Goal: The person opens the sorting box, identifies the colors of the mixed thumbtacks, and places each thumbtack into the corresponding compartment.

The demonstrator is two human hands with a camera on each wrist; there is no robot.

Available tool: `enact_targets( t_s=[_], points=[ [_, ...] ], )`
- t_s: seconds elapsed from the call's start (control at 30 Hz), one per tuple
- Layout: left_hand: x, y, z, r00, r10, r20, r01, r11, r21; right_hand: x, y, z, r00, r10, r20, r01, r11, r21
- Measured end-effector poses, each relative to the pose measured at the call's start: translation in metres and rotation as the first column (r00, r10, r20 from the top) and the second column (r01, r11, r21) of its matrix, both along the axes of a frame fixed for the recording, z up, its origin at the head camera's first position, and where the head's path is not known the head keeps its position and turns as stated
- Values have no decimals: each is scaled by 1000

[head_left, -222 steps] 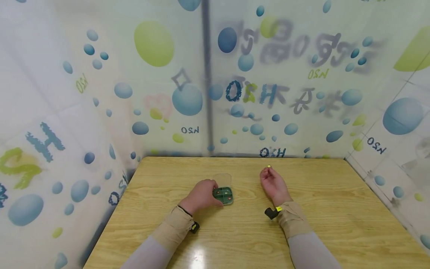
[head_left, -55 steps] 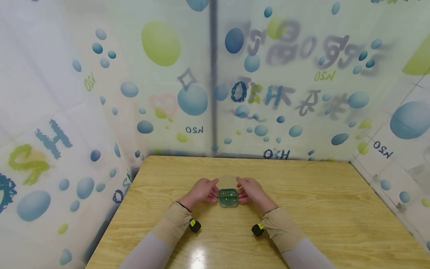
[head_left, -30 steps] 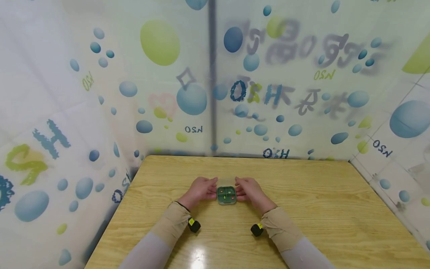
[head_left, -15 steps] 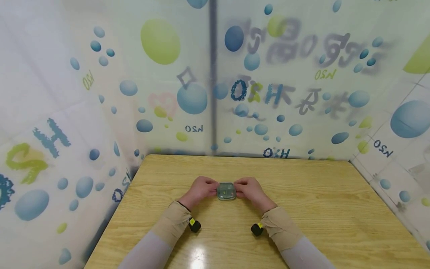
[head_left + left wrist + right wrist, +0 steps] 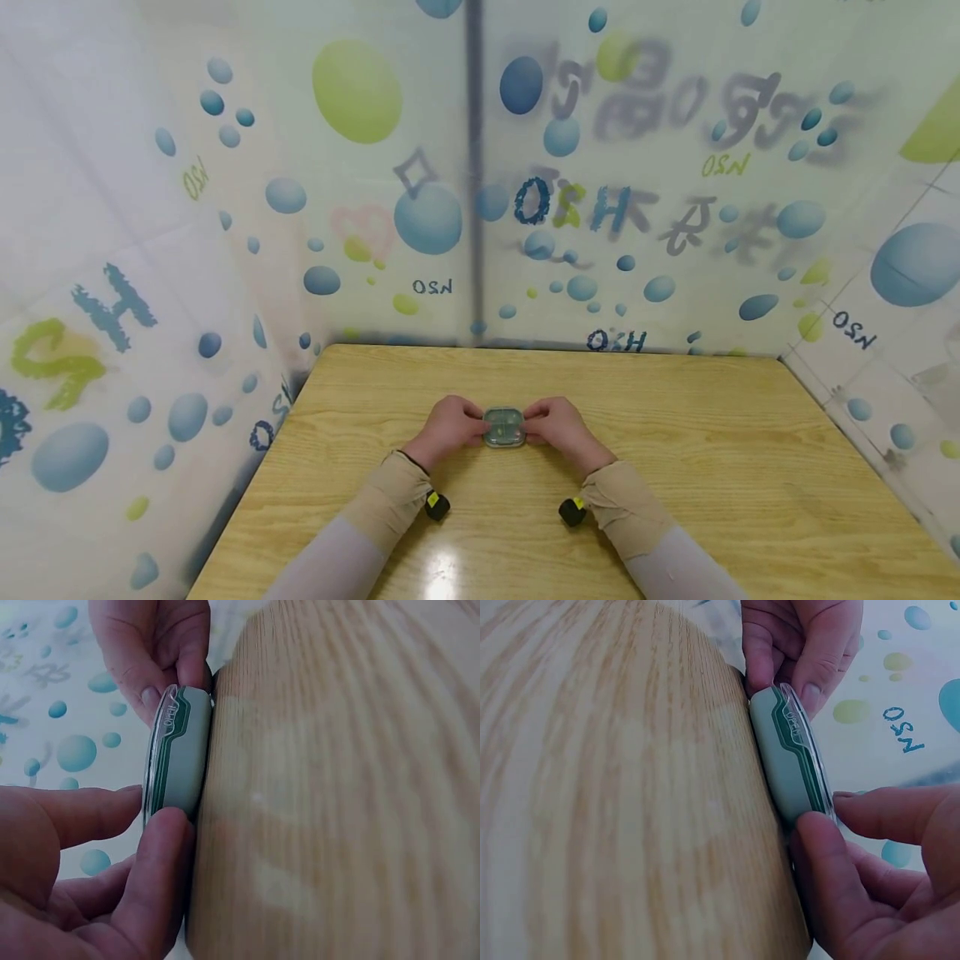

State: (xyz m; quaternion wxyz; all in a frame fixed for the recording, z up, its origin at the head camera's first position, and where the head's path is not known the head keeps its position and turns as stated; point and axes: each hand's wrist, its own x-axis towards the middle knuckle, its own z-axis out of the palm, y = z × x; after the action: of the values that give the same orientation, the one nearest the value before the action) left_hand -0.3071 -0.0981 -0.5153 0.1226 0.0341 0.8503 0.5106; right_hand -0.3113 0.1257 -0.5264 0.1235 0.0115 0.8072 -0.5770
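A small square pill box (image 5: 505,427) lies flat on the table with its clear lid down over green compartments. In the left wrist view the pill box (image 5: 187,757) shows a pale green body, a dark green rim and the word OPEN on its front tab. My left hand (image 5: 448,427) pinches its left side, thumb and finger at lid and body. On the opposite side my right hand (image 5: 561,428) pinches it likewise; the right wrist view shows this hand (image 5: 877,862) close up. What lies inside is blurred through the lid.
The wooden table (image 5: 675,442) reaches back to a patterned curtain (image 5: 360,208) with blue and green bubbles. A black wrist camera (image 5: 437,506) sits on my left wrist, another black camera (image 5: 572,512) on my right.
Earlier my right hand held a small yellow pill away from the box, while my left hand was at it. Both hands then came to the raised lid and brought it down over the compartments.
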Motion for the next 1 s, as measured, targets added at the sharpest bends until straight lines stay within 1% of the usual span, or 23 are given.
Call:
enact_targets(
  t_s=[0.2,0.4,0.63,0.87,1.0],
  points=[
    [-1,-1,-2,1000,-9,2,9,1000,5,-1,0,0,1000,-5,15,5,1000,22],
    [-1,-5,-6,999,-53,2,53,998,32,1,1,-2,999,2,33,-3,1000,22],
    [0,-7,-5,996,-91,-18,92,995,34,1,2,1,999,16,40,-16,1000,6],
    [-1,-5,-4,995,-96,-20,96,995,25,2,4,5,998,47,35,-47,999,-3],
    [-2,-6,-4,995,-99,-25,99,995,18,2,3,5,999,40,32,-40,999,2]
  ],
)
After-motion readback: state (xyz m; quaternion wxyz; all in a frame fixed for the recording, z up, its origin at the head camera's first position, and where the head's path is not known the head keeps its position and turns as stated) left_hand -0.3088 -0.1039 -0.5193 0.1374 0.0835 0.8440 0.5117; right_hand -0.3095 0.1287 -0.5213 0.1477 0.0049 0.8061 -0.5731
